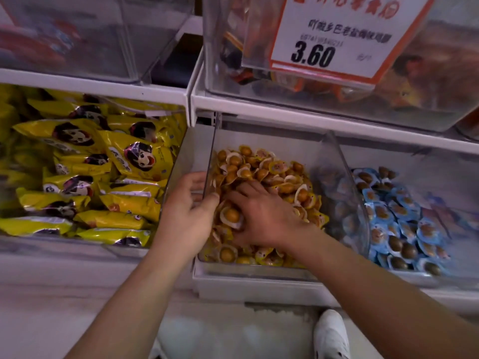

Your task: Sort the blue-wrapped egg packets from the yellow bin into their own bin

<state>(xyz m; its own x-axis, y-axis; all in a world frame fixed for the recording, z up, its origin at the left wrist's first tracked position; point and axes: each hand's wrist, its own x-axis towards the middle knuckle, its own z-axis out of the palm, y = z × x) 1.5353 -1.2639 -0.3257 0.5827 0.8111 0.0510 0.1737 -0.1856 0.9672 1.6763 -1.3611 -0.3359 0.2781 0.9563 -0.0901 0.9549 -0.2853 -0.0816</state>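
Price card on clear upper bin: black number "3.60" readable. Chinese characters in red and black, plus small barcode digits, too blurred to read.

Yellow-wrapped brown eggs, blue-wrapped egg packets, yellow cartoon-face bags, orange-bordered white price sign.

Setting: retail shop, bulk-snack aisle. Evidence: white shelving in tiers carrying clear plastic bins of loose wrapped snacks; orange-bordered price card reading 3.60 clipped to an upper bin; many identical yellow snack bags stacked in the neighbouring bay.
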